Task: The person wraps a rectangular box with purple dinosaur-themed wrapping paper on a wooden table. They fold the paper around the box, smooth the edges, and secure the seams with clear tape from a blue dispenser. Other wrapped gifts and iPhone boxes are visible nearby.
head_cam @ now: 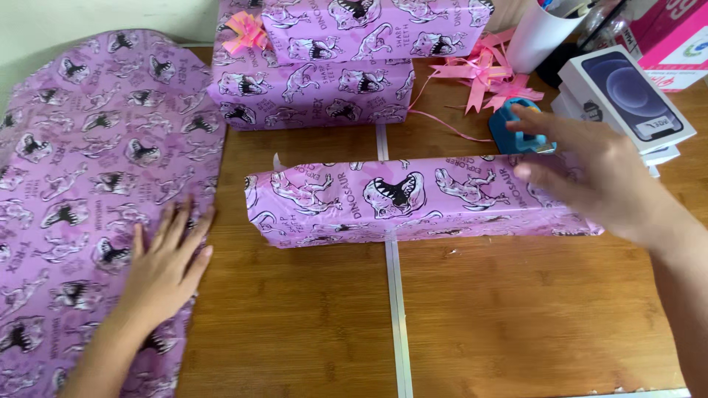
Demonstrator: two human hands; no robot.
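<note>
A long box wrapped in purple dinosaur paper [391, 199] lies across the middle of the wooden table [516, 317]. My right hand [590, 173] hovers over its right end with fingers spread, fingertips close to a blue tape dispenser [514, 133] just behind the box. It holds nothing. My left hand [166, 269] rests flat, fingers apart, on a large sheet of the same purple wrapping paper [88, 169] spread at the left.
Two wrapped purple boxes [317, 81] are stacked at the back, with pink ribbon bows [483, 70] beside them. A white cup [538, 33], stacked white phone boxes [627, 96] and a pink carton [675, 40] stand at the back right.
</note>
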